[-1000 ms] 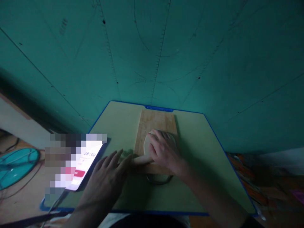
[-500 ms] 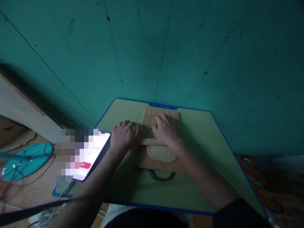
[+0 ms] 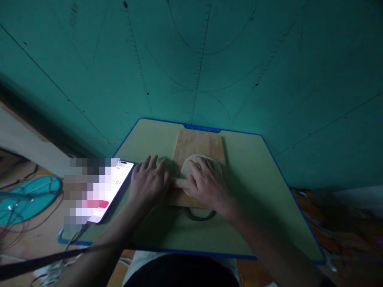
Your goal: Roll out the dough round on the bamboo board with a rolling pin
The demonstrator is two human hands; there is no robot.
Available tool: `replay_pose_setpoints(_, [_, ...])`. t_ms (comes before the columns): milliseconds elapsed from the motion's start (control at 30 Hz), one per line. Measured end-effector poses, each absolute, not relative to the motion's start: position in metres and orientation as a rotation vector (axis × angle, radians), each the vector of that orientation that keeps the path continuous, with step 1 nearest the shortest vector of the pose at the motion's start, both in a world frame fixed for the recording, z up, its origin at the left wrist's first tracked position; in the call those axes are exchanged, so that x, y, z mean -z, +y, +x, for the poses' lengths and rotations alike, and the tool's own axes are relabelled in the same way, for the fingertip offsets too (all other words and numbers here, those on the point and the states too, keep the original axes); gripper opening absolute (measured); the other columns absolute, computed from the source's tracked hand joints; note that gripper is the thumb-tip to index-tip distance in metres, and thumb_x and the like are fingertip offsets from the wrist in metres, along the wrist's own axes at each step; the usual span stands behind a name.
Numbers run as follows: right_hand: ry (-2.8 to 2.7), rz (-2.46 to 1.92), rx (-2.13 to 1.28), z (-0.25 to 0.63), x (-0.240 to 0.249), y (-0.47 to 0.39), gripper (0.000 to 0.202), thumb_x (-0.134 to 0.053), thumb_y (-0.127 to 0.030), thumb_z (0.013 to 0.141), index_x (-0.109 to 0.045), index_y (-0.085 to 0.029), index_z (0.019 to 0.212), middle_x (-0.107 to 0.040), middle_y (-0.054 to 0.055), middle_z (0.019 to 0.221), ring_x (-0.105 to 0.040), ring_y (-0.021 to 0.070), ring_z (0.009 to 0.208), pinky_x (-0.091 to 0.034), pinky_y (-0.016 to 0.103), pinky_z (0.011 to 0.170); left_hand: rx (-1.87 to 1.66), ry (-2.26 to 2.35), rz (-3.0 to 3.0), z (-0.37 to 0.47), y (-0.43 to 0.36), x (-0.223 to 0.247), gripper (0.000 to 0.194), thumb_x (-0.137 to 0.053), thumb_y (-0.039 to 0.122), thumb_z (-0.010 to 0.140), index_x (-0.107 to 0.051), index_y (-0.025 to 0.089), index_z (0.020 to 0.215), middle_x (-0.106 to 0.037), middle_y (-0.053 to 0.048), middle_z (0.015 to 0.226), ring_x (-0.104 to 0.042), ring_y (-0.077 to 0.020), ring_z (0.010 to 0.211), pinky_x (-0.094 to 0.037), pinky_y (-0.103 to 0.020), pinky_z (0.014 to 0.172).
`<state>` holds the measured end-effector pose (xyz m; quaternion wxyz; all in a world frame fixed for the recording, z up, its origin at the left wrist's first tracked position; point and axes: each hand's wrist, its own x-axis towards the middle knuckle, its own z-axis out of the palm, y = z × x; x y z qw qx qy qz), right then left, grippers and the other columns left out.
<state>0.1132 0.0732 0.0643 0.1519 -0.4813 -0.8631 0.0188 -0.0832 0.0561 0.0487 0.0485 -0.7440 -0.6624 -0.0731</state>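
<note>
A pale round sheet of dough (image 3: 187, 165) lies flat on a wooden board (image 3: 199, 139). Across it runs a thin wooden rolling pin (image 3: 179, 183), bare only between my hands. My left hand (image 3: 150, 179) is on the pin's left end, left of the board, with its fingers bent forward over it. My right hand (image 3: 208, 181) grips the pin's right part above the dough and covers much of the sheet. The pin's right end is hidden under that hand.
A small table (image 3: 245, 159) with a blue rim carries the board. On its left lies a lit phone (image 3: 110, 191) with a cable. A dark loop handle (image 3: 200, 217) shows at the board's near edge. Behind stands a green marked wall (image 3: 191, 71); cables and a turquoise round base (image 3: 32, 199) are at the left.
The pin and both hands have come nearer to me over the dough, uncovering its far part and the board's far end. The camera view has shifted slightly.
</note>
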Motion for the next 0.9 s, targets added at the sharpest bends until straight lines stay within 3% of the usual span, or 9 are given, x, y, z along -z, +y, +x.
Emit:
replay_pose_setpoints(233, [-2.413,-1.484,-0.031,0.111,-0.063,0.143,0.023,-0.048,-0.019,0.092,-0.066,-0.016,0.106,-0.064,0.013,0.115,-0.057,0.0267,0.108,-0.043,0.040,0.095,0.134,-2.272,-2.274,-0.074,0.126,-0.058,0.046,-0.037,0.040,0.097,-0.065,0.015,0.123,-0.066,-0.018,0.127,-0.062,-0.0361,0.118,-0.052,-0.048,0.091])
replay_pose_setpoints(367, [-2.382,-1.584,-0.072,0.111,-0.062,0.160,0.025,-0.046,-0.018,0.093,-0.066,-0.016,0.107,-0.064,0.014,0.117,-0.058,0.0256,0.110,-0.044,0.039,0.096,0.227,-2.228,-2.247,-0.074,0.144,-0.051,0.048,-0.040,0.042,0.096,-0.063,0.013,0.126,-0.063,-0.021,0.133,-0.056,-0.0366,0.128,-0.046,-0.050,0.103])
replay_pose_setpoints(567, [-2.443,-1.700,-0.125,0.106,-0.069,0.119,0.026,-0.051,-0.033,0.098,-0.066,-0.020,0.115,-0.064,0.014,0.122,-0.056,0.0289,0.118,-0.044,0.045,0.100,0.379,-2.101,-2.238,-0.078,0.101,-0.045,0.054,-0.038,0.041,0.099,-0.054,0.015,0.143,-0.049,-0.021,0.153,-0.041,-0.0392,0.145,-0.035,-0.057,0.113])
replay_pose_setpoints(700, [-2.456,-1.680,-0.071,0.105,-0.067,0.078,0.040,-0.050,-0.038,0.099,-0.060,-0.018,0.133,-0.056,0.018,0.144,-0.046,0.0334,0.137,-0.031,0.053,0.116,0.375,-2.024,-2.280,-0.083,0.059,-0.042,0.057,-0.034,0.040,0.100,-0.052,0.010,0.146,-0.045,-0.023,0.155,-0.033,-0.0417,0.148,-0.031,-0.060,0.116])
replay_pose_setpoints(767, [-2.473,-1.597,-0.048,0.106,-0.064,0.058,0.050,-0.046,-0.037,0.101,-0.051,-0.014,0.145,-0.047,0.020,0.153,-0.039,0.0348,0.144,-0.024,0.055,0.120,0.360,-1.995,-2.274,-0.087,0.039,-0.039,0.061,-0.030,0.042,0.102,-0.050,0.006,0.146,-0.044,-0.025,0.155,-0.034,-0.0432,0.148,-0.032,-0.060,0.115])
replay_pose_setpoints(900, [-2.556,-1.455,-0.088,0.112,-0.060,0.029,0.055,-0.041,-0.038,0.102,-0.047,-0.013,0.150,-0.043,0.019,0.157,-0.036,0.0348,0.147,-0.023,0.055,0.122,0.381,-1.893,-2.278,-0.095,0.009,-0.029,0.065,-0.026,0.049,0.103,-0.048,0.006,0.147,-0.046,-0.028,0.153,-0.039,-0.0421,0.145,-0.035,-0.060,0.114])
